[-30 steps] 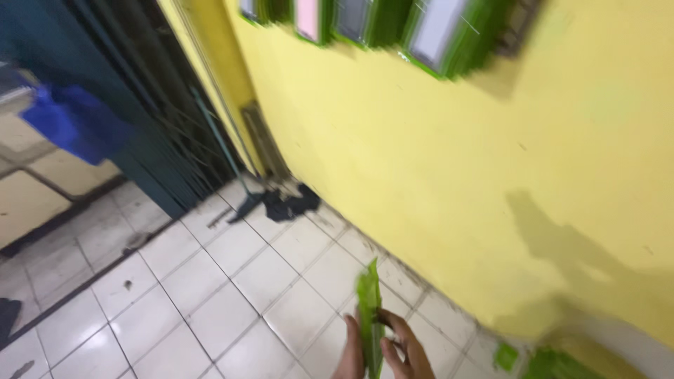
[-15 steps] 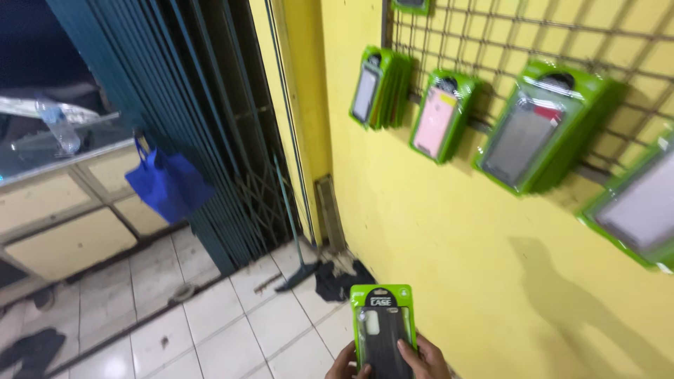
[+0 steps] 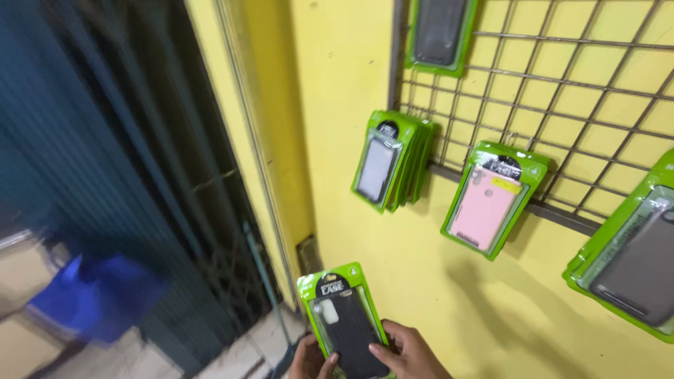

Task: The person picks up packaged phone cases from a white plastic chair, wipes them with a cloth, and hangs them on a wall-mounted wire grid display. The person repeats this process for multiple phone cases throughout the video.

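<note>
Yellow wall (image 3: 421,302) across the right and far side. Dark blue-green folding gate (image 3: 105,175) at left, blurred. Wire grid rack (image 3: 562,91) fixed on the wall, upper right. Blue bag (image 3: 98,295) low at far left, blurred, in front of the gate. Hanging on the rack: grey case in green pack (image 3: 632,260) at the right edge; pink case in green pack (image 3: 491,200) in the middle; stack of green packs (image 3: 390,161) further left, front one with a pale grey case; another green pack (image 3: 439,31) at the top edge, cut off by the frame. Near, at bottom centre: green pack with black phone case (image 3: 344,316), upright, tilted slightly left, held out before the wall, well below the rack and apart from the hung packs. Right hand (image 3: 407,354) gripping the pack's lower right edge, fingers curled over the front, thumb side hidden. Left hand (image 3: 309,358) closed on the lower left corner, thumb on the front, mostly cut off by the bottom edge.
</note>
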